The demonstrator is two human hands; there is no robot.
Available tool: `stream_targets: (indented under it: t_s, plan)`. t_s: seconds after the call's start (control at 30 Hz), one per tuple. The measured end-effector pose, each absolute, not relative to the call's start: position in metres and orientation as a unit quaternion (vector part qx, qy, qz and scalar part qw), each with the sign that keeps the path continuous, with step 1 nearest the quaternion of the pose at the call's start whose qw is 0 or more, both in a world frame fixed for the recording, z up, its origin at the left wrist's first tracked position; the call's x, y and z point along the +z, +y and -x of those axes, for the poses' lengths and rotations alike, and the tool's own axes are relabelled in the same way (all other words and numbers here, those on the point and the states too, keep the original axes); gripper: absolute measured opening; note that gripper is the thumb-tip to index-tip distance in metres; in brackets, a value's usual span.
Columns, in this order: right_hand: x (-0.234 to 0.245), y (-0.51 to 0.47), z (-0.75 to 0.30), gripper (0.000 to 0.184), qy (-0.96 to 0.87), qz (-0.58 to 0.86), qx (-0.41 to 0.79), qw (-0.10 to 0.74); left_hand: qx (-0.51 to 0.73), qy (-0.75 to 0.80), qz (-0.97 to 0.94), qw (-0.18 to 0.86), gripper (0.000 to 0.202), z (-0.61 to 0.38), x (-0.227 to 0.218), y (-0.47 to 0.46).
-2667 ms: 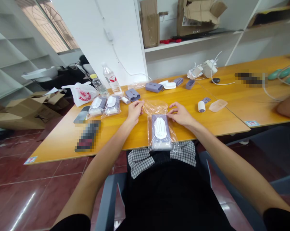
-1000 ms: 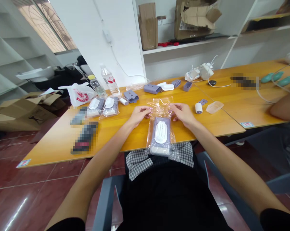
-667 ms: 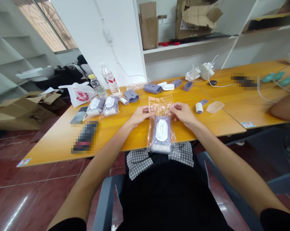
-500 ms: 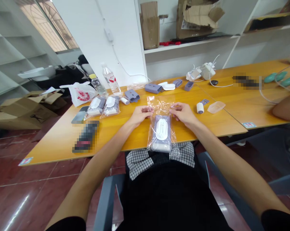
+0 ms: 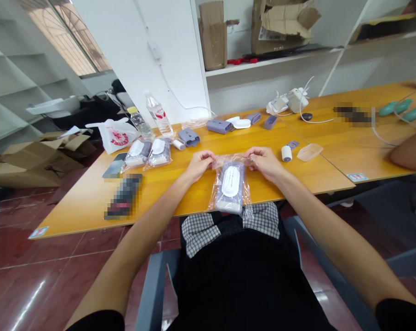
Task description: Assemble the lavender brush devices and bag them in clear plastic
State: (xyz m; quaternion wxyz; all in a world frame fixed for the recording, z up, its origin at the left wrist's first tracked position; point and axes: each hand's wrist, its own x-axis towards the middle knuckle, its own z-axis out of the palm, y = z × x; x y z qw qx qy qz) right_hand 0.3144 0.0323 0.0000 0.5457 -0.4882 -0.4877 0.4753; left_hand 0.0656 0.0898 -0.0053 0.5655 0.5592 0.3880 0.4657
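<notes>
A clear plastic bag (image 5: 248,186) lies at the table's front edge, holding a purple-grey device (image 5: 232,184) with a white oval part on its face and a white lower end. My left hand (image 5: 201,164) pinches the bag's far left corner between thumb and fingers. At the far right corner, my right hand (image 5: 264,162) is closed on the same plastic. The bag's far end is folded over between my two hands, just beyond the device.
Two similar bagged devices (image 5: 159,151) lie at the left, near a water bottle (image 5: 156,112), a white carrier bag (image 5: 114,134) and a phone (image 5: 116,165). Purple-grey casings (image 5: 219,126), a white cylinder (image 5: 286,153) and a translucent tray (image 5: 310,152) are beyond and right. Another person's arm (image 5: 411,151) rests at far right.
The bag's far end, which stood out past the device, is now folded down toward it. Both hands keep hold of the corners, and the bagged device has shifted slightly.
</notes>
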Motion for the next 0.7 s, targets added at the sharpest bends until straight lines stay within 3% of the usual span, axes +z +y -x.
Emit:
stream_targets:
  t_s: [0.47,0.7]
  plan:
    - [-0.018,0.041,-0.318,0.024,-0.566,0.496,0.424,0.504,0.45,0.45,-0.538,0.553,0.015,-0.07,-0.001,0.089]
    - [-0.014,0.037,-0.32,0.024,-0.586,0.482,0.43,0.49,0.411,0.418,-0.552,0.593,0.023,-0.06,0.0,0.089]
